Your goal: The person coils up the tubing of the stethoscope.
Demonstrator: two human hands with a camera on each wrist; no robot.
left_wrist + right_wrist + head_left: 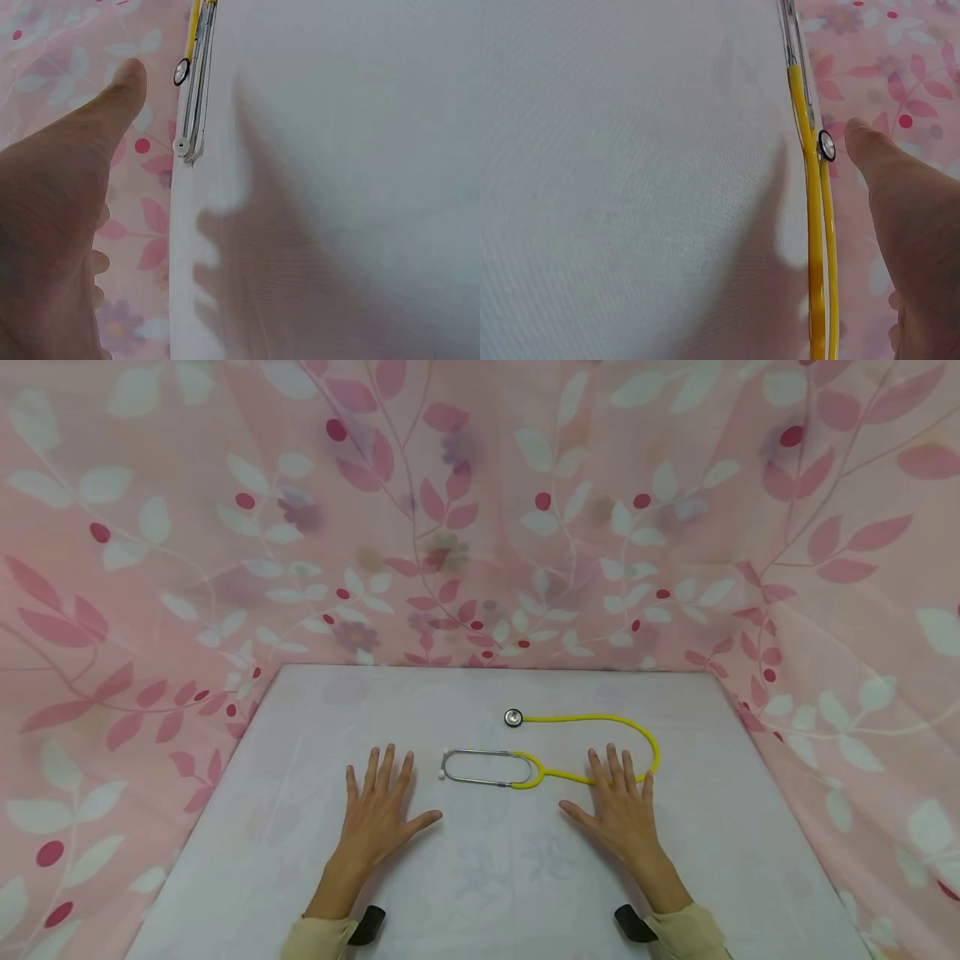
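Note:
A stethoscope (551, 772) with yellow tubing lies on the white-covered table, its metal ear tubes pointing left. Its round chest piece (513, 717) lies farther back, and the tubing loops round on the right. My left hand (378, 818), palm down with fingers spread, is left of the earpieces (181, 146) and holds nothing. My right hand (621, 814) is likewise spread, above the near part of the yellow tubing (815, 247), partly covering it in the head view. Both wrist views show a shadow on the cloth below a raised hand.
A white cloth covers the table (495, 877). Pink curtains (480, 527) with a leaf print surround its back and sides. A black wrist device (367, 926) sits at the left sleeve, and another black device (634, 924) at the right sleeve.

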